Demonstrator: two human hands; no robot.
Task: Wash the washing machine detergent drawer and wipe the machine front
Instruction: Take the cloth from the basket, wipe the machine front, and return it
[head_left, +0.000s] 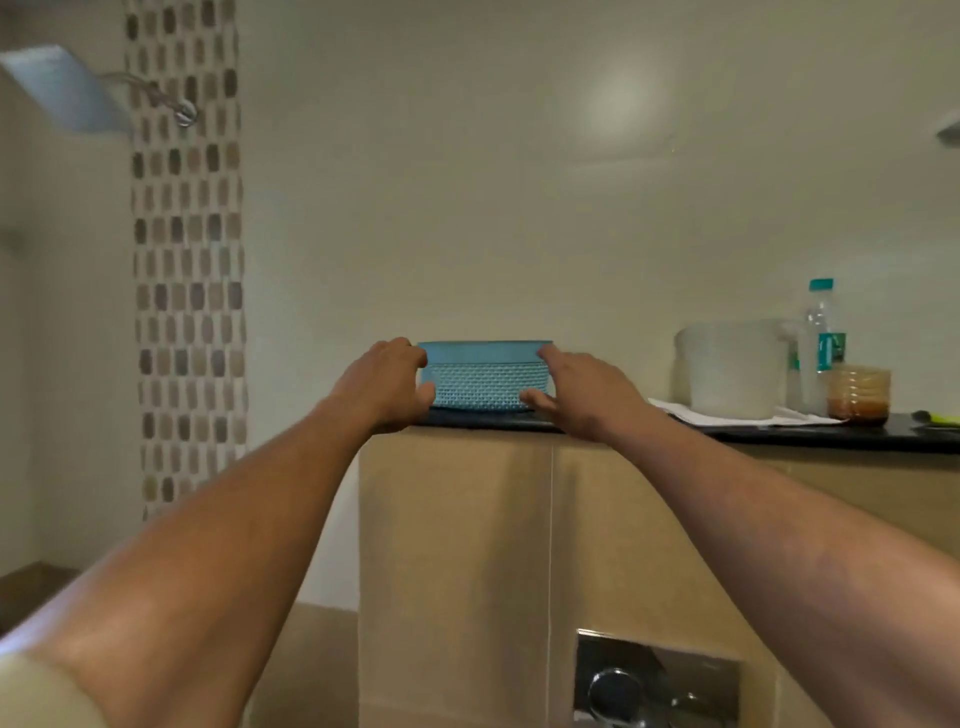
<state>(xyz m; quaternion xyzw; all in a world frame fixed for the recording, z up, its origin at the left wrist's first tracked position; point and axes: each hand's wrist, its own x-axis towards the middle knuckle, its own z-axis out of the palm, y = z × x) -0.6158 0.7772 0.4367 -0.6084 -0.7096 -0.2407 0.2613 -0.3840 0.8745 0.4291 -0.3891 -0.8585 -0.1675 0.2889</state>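
A round blue basket (485, 382) with a woven-pattern wall and a plain rim stands on the left end of a black ledge (831, 435). My left hand (382, 387) clasps its left side, fingers on the rim and thumb low on the wall. My right hand (584, 392) presses against its right side in the same way. Both arms reach straight forward. What the basket holds is hidden by its wall. No washing machine or detergent drawer is in view.
On the ledge to the right stand a white plastic jug (732, 366), a clear bottle (821, 332) with a teal cap and a small brown jar (857, 392), on white paper (675, 410). A chrome flush plate (654, 680) sits below in the beige tiled box. A shower head (62, 91) hangs upper left.
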